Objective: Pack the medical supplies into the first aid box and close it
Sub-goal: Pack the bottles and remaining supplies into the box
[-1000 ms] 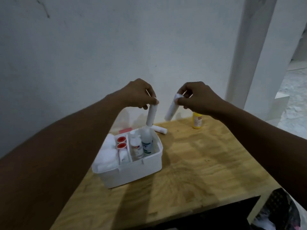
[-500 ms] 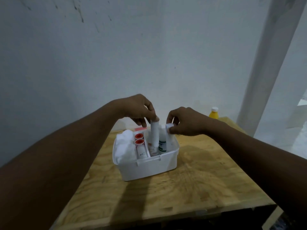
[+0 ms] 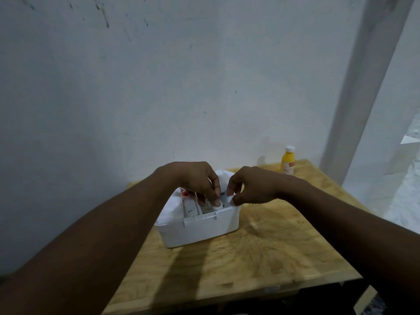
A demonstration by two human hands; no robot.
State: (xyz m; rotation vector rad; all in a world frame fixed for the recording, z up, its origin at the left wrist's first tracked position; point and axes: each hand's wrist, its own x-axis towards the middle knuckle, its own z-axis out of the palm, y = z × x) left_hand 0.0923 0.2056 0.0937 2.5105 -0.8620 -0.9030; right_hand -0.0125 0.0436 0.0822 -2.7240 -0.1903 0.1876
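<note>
The first aid box [image 3: 200, 230] sits open near the counter's [image 3: 272, 258] middle, mostly filled. Left hand [image 3: 197, 180] and right hand [image 3: 252, 187] each pinch a white roll [image 3: 230, 199] into it. A yellow bottle [image 3: 288, 162] waits at the far right corner; closing remains.

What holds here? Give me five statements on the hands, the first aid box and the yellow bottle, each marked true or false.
1. Both hands reach into the open first aid box. True: the left hand and the right hand have their fingers down inside it.
2. The yellow bottle is packed in the box. False: it stands upright on the wooden table, apart from the box, near the wall.
3. The box's lid is shut. False: the box is open, with its contents showing.
4. The yellow bottle has a white cap. True.
5. The right hand holds the yellow bottle. False: it pinches a white roll at the box's rim.
</note>
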